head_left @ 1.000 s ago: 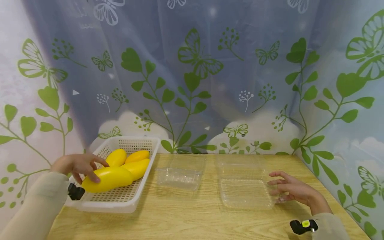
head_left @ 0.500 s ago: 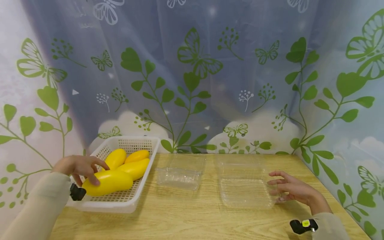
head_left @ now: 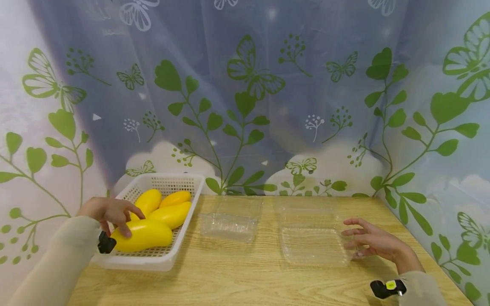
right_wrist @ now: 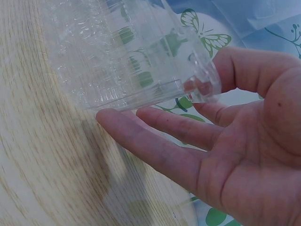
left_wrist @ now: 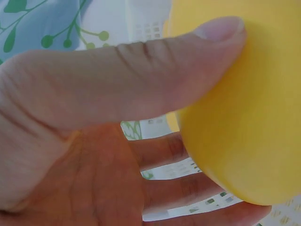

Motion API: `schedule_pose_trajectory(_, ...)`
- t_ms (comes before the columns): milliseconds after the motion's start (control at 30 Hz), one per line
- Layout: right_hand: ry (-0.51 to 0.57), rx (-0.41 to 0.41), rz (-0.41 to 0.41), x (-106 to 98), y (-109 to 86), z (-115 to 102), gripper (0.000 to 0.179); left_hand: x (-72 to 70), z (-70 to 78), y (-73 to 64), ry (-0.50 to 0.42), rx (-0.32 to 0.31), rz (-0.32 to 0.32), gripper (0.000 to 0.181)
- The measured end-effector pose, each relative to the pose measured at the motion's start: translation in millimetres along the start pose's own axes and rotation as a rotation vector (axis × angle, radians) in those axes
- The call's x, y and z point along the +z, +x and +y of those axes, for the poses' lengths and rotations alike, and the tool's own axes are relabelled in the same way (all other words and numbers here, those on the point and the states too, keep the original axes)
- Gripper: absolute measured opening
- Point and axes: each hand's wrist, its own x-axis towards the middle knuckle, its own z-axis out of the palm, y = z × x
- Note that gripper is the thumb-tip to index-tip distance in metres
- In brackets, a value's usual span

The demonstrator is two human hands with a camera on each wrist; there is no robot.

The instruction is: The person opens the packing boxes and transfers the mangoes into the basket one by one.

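My left hand [head_left: 116, 214] reaches over the near left of a white plastic basket [head_left: 164, 260] and grips a smooth yellow mango [head_left: 147, 238]. In the left wrist view the thumb [left_wrist: 207, 61] presses its side while fingers curl beneath it. More yellow mangoes [head_left: 170, 214] lie behind it in the basket. At the right, my right hand [head_left: 377, 242] rests beside a clear plastic clamshell box [head_left: 315, 248] with its lid raised. Its fingers [right_wrist: 150, 146] stretch along the box's side, and the thumb shows through the clear lip at the corner.
A second clear plastic box [head_left: 229, 229], lid up, stands between the basket and the right-hand box. All stand on a wood-grain table [head_left: 237, 280]. A curtain [head_left: 245, 127] printed with leaves and butterflies hangs behind and along both sides.
The left hand has moved slightly right and nearer with the gripped mango, uncovering more of the mangoes behind. The right hand and both clear boxes have stayed in place.
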Motion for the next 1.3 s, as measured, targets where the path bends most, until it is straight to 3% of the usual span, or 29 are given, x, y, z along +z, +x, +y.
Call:
schedule_pose_trajectory(800, 0.004, 0.003, 0.005, 1.3, 0.8, 0.0, 0.07, 15.4, 1.4, 10.2, 0.0, -0.031, 0.025, 0.068)
schedule_pose_trajectory(1133, 0.004, 0.005, 0.012, 2.3, 0.1, -0.7, 0.069, 18.5, 10.6, 7.3, 0.065, -0.047, 0.075, 0.063)
schedule_pose_trajectory(1300, 0.0, 0.004, 0.009, 2.5, -0.1, -2.0, 0.069, 17.5, 14.7, 6.7, 0.04, -0.05, 0.073, 0.061)
